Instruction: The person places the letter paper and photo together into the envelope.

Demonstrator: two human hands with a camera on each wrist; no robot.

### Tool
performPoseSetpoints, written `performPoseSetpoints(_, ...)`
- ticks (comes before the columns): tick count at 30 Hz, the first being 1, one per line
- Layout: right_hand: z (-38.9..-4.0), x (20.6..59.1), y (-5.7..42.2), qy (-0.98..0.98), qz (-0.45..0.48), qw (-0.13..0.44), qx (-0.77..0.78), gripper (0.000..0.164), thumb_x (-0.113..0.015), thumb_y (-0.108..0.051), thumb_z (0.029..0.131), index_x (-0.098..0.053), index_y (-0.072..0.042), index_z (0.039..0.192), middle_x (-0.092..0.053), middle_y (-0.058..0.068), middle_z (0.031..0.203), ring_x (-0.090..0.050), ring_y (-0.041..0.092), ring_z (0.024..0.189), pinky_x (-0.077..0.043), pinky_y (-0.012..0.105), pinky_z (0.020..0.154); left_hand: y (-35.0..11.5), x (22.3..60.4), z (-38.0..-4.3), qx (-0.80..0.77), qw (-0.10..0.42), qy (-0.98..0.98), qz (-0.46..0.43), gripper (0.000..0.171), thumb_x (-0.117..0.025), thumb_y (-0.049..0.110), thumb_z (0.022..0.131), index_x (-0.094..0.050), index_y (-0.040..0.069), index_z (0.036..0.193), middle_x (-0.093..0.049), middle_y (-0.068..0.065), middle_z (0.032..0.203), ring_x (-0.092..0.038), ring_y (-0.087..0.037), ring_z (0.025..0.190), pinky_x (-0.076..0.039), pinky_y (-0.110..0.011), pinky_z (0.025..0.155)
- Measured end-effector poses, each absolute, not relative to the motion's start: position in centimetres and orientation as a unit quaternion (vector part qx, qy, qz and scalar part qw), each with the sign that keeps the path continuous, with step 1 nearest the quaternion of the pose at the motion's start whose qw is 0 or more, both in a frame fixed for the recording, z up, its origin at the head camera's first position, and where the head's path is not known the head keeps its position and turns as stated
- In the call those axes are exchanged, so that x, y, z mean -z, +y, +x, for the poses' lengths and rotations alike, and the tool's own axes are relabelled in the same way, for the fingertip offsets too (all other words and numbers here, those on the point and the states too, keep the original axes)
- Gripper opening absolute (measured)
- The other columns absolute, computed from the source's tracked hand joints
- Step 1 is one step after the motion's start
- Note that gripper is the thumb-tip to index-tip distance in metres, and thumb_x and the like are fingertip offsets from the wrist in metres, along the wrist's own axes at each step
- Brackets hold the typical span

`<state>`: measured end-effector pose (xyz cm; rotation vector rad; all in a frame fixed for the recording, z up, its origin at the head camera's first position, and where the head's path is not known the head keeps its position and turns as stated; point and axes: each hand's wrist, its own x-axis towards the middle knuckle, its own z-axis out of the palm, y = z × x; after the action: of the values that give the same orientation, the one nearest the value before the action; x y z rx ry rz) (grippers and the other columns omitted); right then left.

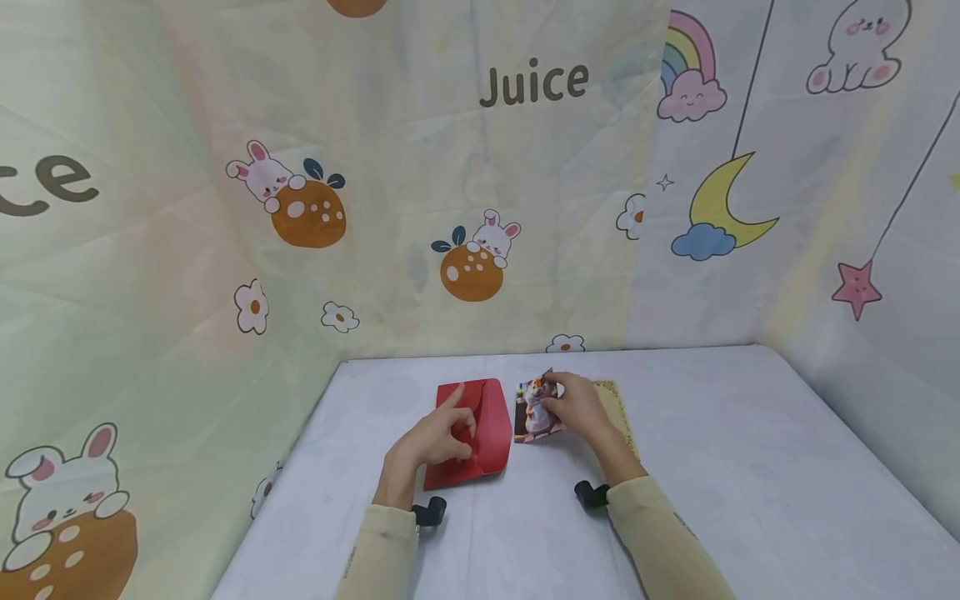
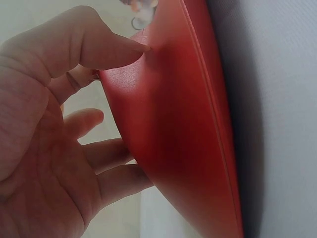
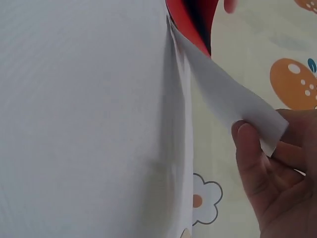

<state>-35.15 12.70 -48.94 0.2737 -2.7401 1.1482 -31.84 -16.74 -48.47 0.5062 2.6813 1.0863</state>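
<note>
A red envelope (image 1: 492, 427) lies on the table, its rounded flap spread toward the right. My left hand (image 1: 435, 437) pinches the envelope's paper between thumb and fingers; the left wrist view shows the thumb on the near face of the red paper (image 2: 168, 114) and the other fingers behind its edge. My right hand (image 1: 583, 408) holds a small picture card (image 1: 534, 414) with a mouse-like animal on it, just right of the flap. Seen from the right wrist, the card's plain pale back (image 3: 228, 94) slants up from the table, its upper end between thumb (image 3: 250, 153) and fingers.
Partly hidden behind my right hand and wrist lies a yellowish card (image 1: 617, 406) with a patterned border. A white cloth covers the table (image 1: 712, 467). Printed curtains (image 1: 405, 167) hang behind it and at both sides.
</note>
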Motion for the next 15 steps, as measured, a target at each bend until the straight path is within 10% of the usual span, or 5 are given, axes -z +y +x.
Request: performPoseSetpoints(15, -34.9, 48.54, 12.35, -0.868, 0.068, 0.088, -0.484, 0.074, -0.078, -0.007, 0.09, -0.044, -0.007, 0.156, -0.053, 0.018, 0.153, -0.063, 0.013, 0.069, -0.053, 0.026, 0.056, -16.72, 48.45, -31.9, -0.363, 0.104, 0.912, 0.161, 0.029, -0.087, 0.013, 0.075, -0.07, 0.022, 0.098, -0.01, 0.0, 0.176, -0.044, -0.033, 0.132, -0.06, -0.034, 0.075)
